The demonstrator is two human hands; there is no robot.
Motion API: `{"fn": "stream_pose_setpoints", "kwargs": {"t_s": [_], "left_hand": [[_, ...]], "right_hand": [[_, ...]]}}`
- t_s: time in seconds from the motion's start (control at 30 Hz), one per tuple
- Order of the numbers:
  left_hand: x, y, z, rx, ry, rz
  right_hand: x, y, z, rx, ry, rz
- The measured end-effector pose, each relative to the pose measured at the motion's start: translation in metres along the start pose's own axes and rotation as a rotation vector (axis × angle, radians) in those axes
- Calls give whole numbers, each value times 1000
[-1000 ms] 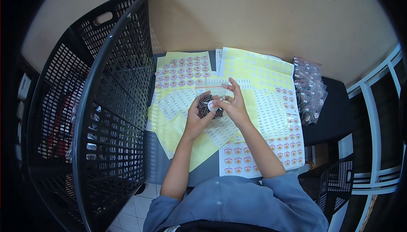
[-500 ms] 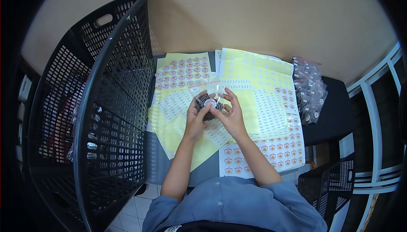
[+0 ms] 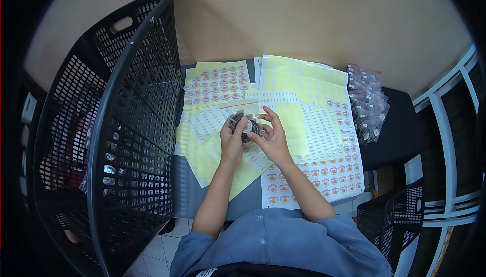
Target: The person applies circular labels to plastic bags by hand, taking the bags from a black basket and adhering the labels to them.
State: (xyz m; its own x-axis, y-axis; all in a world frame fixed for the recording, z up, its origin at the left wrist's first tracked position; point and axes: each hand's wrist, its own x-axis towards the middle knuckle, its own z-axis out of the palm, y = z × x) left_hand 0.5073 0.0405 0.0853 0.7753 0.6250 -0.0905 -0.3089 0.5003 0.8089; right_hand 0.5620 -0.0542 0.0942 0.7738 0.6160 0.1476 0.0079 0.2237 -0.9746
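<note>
A clear zip bag [image 3: 240,108] with a red line along its top edge is held up in front of me. Dark, ring-like coils [image 3: 256,128] fill it; their exact kind is hard to make out. On its front sits a round white-and-orange sticker [image 3: 248,126]. My left hand [image 3: 233,141] is closed around the bag's left side, thumb lying on the front beside the sticker. My right hand [image 3: 274,140] grips the right side, its thumb low near the sticker and its index finger raised. Beneath both hands lie yellow and white sticker sheets [image 3: 296,130].
Sheets of round stickers [image 3: 216,84] lie at the back left and more printed sheets [image 3: 314,181] at the front right. A tall black perforated basket [image 3: 136,125] stands at left. Filled, labelled bags [image 3: 368,105] are piled at right, above a lower black crate [image 3: 392,216].
The bag's top has tipped leftward and lower. My left thumb has shifted up along the sticker's edge, and my right thumb has moved slightly down off the sticker.
</note>
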Motion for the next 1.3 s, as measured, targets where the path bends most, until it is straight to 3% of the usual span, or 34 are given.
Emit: {"fn": "stream_pose_setpoints", "kwargs": {"t_s": [0.13, 0.3, 0.53, 0.83, 0.97, 1.03, 1.3], "left_hand": [[1, -1, -2, 28, -4, 28], [-2, 9, 5, -118, -51, -28], [-3, 7, 4, 107, -69, 69], [-2, 9, 0, -114, -23, 97], [-4, 13, 0, -120, -48, 130], [-5, 12, 0, 107, -85, 260], [-11, 13, 3, 208, -147, 260]], "right_hand": [[-2, -1, 1, 39, 17, 42], [-5, 1, -3, -207, 68, -162], [0, -2, 6, -159, 134, -40], [-4, 5, 10, 27, 90, -30], [-9, -7, 12, -221, 265, -214], [-10, -16, 11, -624, 243, -506], [-4, -15, 6, -869, 129, -564]]}}
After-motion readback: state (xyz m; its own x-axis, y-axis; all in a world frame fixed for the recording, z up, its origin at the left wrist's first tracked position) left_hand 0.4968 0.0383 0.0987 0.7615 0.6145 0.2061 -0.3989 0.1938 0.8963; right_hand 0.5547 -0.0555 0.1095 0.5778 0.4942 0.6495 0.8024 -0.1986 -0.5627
